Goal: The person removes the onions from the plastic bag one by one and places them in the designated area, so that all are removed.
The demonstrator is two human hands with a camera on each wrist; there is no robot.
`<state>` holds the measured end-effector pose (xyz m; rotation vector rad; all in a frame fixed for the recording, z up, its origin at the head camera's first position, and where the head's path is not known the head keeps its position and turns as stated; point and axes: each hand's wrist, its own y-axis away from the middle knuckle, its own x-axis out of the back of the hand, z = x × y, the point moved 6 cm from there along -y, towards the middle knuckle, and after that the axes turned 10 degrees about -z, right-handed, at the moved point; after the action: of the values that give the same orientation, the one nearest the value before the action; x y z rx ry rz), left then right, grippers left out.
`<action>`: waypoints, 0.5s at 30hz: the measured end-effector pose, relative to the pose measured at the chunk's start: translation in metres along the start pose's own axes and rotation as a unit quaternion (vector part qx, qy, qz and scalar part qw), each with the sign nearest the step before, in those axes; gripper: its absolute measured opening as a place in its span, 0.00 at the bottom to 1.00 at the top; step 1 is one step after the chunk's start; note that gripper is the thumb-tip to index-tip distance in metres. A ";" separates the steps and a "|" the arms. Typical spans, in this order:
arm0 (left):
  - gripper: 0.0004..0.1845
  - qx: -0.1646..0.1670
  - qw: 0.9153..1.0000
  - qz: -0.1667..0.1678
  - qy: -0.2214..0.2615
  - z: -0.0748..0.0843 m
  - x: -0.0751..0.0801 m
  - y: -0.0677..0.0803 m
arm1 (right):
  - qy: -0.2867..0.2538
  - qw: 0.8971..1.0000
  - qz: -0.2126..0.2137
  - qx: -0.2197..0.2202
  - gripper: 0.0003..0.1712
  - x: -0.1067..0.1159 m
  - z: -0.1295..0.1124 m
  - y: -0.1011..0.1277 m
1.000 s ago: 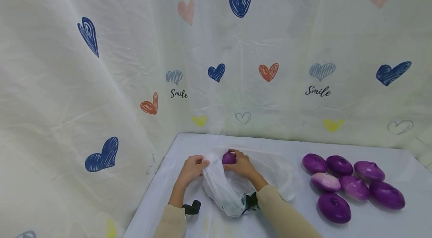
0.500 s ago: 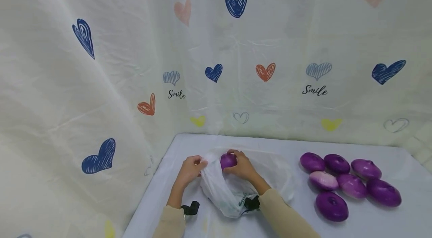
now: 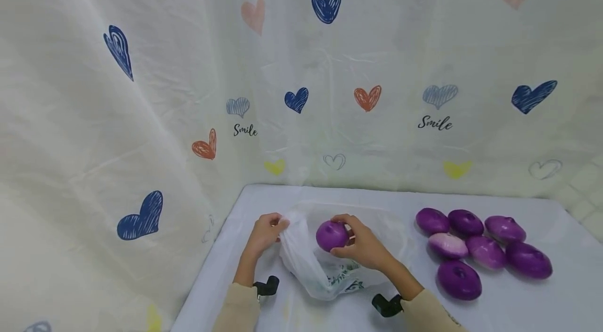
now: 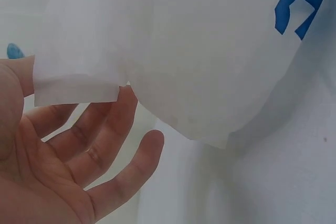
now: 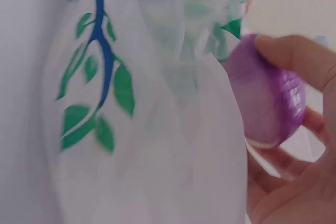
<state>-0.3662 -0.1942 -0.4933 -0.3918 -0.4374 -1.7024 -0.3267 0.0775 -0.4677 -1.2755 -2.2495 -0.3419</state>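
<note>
Makeshift home set: heart-print sheet (image 3: pixel 188 86) backing table (image 3: pixel 518 306).

Support surface: a flat table covered with a plain white cloth (image 3: pixel 471 316), set into a corner where heart-printed cream sheeting hangs behind and to the left.

Lying directly on it:
- a crumpled, thin white plastic bag with green and blue leaf print (image 3: pixel 320 274), left of centre, its lower part resting on the cloth;
- a cluster of seven round purple onions (image 3: pixel 480 251) at the right, packed close, several touching; one paler, pink-white; well apart from the bag.
</note>
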 end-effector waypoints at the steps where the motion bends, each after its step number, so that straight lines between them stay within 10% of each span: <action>1: 0.12 0.000 1.000 0.002 0.001 0.000 0.000 0.000 | -0.004 1.000 -0.006 0.011 0.41 0.003 -0.001 0.007; 15: 0.12 -0.003 1.000 0.012 0.007 0.001 -0.001 0.000 | -0.003 0.992 0.102 0.078 0.41 0.065 0.005 0.124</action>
<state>-0.3657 -0.1932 -0.4925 -0.3892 -0.4160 -1.6833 -0.2494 0.1912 -0.4408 -1.4065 -2.0813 -0.0846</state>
